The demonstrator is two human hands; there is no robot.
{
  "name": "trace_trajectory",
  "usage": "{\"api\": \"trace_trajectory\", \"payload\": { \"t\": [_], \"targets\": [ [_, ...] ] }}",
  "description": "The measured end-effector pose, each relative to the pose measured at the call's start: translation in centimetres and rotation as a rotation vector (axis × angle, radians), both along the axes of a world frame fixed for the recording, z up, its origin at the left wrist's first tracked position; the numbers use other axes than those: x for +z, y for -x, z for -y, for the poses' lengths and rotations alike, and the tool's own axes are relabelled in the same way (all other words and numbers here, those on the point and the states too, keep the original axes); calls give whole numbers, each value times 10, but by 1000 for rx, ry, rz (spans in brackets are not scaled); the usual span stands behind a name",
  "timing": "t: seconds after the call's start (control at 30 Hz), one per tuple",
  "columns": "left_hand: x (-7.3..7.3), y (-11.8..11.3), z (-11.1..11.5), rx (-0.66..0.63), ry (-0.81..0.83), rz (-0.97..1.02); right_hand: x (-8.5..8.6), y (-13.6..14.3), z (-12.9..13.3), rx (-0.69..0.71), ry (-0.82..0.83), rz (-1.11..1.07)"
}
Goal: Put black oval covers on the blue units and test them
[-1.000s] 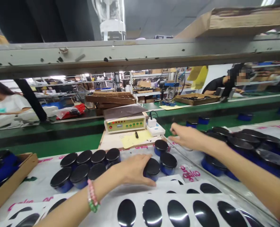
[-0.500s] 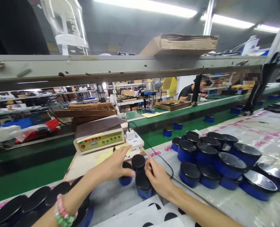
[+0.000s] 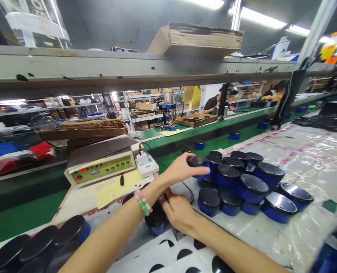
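My left hand, with a beaded bracelet at the wrist, is closed around a round blue container with a black top. It holds this beside a stacked group of similar containers. Below it, my right hand has its fingers bent together against another black-topped container. The left wrist partly covers those fingertips, so what they pinch cannot be made out. White sheets with black round stickers lie just in front of the hands.
A control box with lit buttons and a white power strip stand at left. More containers fill the lower left. A green conveyor belt runs behind, under a shelf beam. A co-worker sits beyond.
My left hand has taken hold of a container and moved right to the stacked group. My right hand stays by the nearer container. The view has shifted right.
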State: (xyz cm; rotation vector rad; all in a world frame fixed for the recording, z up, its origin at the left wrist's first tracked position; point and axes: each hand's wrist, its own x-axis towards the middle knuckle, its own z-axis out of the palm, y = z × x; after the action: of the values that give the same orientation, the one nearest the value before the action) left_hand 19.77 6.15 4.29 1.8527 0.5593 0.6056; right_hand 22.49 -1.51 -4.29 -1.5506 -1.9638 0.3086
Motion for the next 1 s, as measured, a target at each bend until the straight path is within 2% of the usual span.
{"api": "trace_trajectory", "payload": {
  "t": [0.1,0.2,0.27,0.37,0.43,0.5,0.57,0.7,0.87,1.0],
  "targets": [
    [21,57,10,54,208,150,14,-4,-2,55,-34,-13],
    [33,110,29,157,362,282,36,-3,-1,105,-97,-55],
    [33,138,43,215,517,413,58,1,6,106,-148,-87],
    [28,168,62,202,695,557,93,15,28,147,-244,-103],
    [24,181,73,172,704,575,110,29,43,216,-331,-60],
    [21,190,83,165,693,597,119,43,55,268,-430,7],
    [19,197,91,156,639,611,121,53,61,286,-527,63],
    [14,209,100,224,401,577,121,62,68,285,-646,156],
    [9,225,106,427,-68,362,123,69,74,213,-641,318],
    [7,236,113,454,-351,202,110,72,73,238,-590,265]
  ]
}}
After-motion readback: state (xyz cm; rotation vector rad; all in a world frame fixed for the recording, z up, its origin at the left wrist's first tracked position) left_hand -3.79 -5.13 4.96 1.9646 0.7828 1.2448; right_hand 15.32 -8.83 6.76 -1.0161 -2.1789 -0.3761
